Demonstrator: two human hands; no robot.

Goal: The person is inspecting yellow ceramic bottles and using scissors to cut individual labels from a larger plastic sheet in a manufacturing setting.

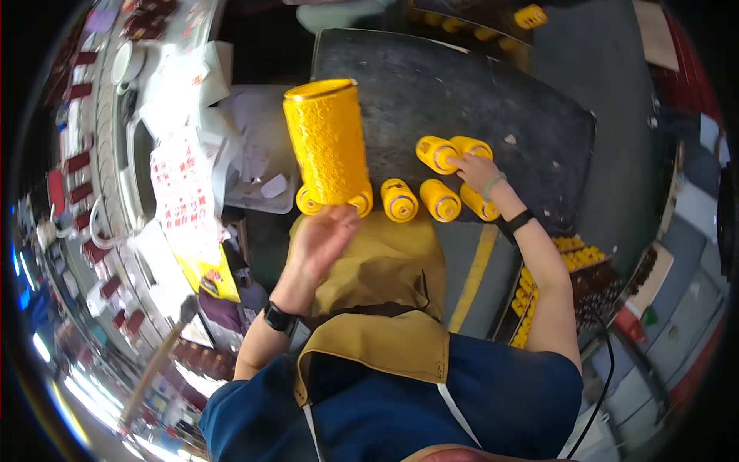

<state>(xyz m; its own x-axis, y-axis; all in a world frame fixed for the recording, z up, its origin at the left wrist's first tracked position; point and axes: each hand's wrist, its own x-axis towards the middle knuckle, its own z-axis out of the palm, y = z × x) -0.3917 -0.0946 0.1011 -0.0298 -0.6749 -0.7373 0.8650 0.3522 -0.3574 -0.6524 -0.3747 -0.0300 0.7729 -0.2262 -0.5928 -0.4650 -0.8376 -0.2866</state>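
Note:
A tall yellow embossed cylinder (327, 142) with a dark-edged rim stands at the left of the dark tabletop (400, 100). Small yellow cylinders (310, 200) sit at either side of its foot. My left hand (327, 240) is just below that foot, palm partly showing; its fingers are blurred, so their grip is unclear. Farther right, my right hand (479, 171) has its fingers closed at the end of a small yellow roller-like cylinder (437, 154). Another lies behind my fingers and one below my wrist. Two more, including this yellow cylinder (399, 202), lie along the near edge.
A translucent plastic bin (265, 196) stands left of the tabletop, beside printed white-and-yellow sheeting (185, 192). Right of my lap, a tray of yellow pieces (527, 296) sits low. A long wooden handle (150, 369) shows at lower left. Another yellow piece (530, 16) is at the far edge.

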